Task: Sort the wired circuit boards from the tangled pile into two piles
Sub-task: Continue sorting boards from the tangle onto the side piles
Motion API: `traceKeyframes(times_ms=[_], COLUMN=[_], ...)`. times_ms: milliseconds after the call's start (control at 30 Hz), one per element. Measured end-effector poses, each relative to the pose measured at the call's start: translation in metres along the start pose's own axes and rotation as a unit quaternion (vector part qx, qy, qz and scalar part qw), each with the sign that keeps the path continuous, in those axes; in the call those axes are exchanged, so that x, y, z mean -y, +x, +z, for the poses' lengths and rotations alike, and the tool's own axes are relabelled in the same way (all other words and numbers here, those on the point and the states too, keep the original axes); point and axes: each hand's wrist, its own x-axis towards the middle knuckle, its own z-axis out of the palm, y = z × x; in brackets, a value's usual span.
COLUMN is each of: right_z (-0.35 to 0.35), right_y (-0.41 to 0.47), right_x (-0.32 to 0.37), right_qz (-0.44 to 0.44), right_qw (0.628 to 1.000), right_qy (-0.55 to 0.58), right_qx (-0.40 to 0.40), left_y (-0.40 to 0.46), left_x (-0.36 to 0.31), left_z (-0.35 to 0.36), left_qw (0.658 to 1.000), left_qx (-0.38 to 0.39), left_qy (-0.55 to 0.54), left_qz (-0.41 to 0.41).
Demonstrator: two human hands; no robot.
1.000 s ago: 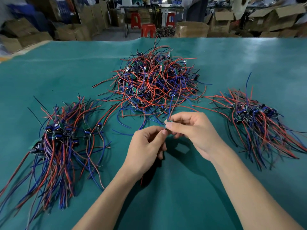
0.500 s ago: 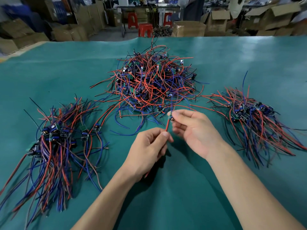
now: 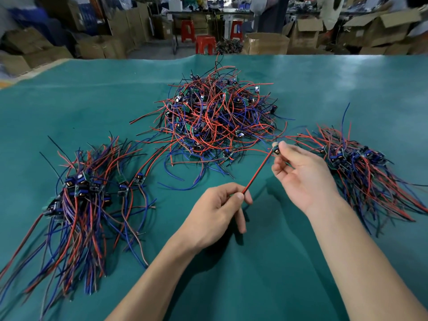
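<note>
Just this side of the tangle (image 3: 217, 121), one board (image 3: 275, 149) is up off the cloth (image 3: 254, 286), pinched between thumb and fingertips of the right hand (image 3: 303, 179). Its red wire (image 3: 257, 171) runs taut down to the left hand (image 3: 215, 214), which pinches the far end. Light little thing, I'd say: the board rigid, the wire limp and springy, likely to snag on its neighbours. Best held by the board's edges, not dragged by the lead, since those solder joints look delicate. Sorted piles lie either side of the tangle: left pile (image 3: 76, 205), right pile (image 3: 361, 167), close beside the right hand.
</note>
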Motion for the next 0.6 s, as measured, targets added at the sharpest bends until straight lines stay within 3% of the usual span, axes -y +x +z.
traceKeyframes(times_ms=[100,200,333,467,600], right_z=[0.007,0.023,0.06,0.12,0.194], right_y=[-0.011,-0.027,-0.05,-0.058,-0.058], right_x=[0.009,0.022,0.036,0.042,0.004], right_qz=[-0.139,-0.256,-0.339,-0.334,-0.219], right_qw=[0.983,0.936,0.864,0.838,0.849], right_qy=[-0.1,-0.199,-0.304,-0.289,-0.318], right_qx=[0.069,0.137,0.217,0.32,0.361], left_y=[0.001,0.003,0.004,0.003,-0.001], left_x=[0.003,0.004,0.004,-0.001,-0.003], left_z=[0.001,0.001,0.003,0.006,0.003], left_qw=[0.998,0.993,0.993,0.991,0.989], left_qx=[-0.064,-0.102,-0.107,-0.123,-0.136], left_qy=[-0.025,-0.061,-0.043,-0.032,-0.02], left_qz=[0.009,0.004,-0.012,-0.049,-0.048])
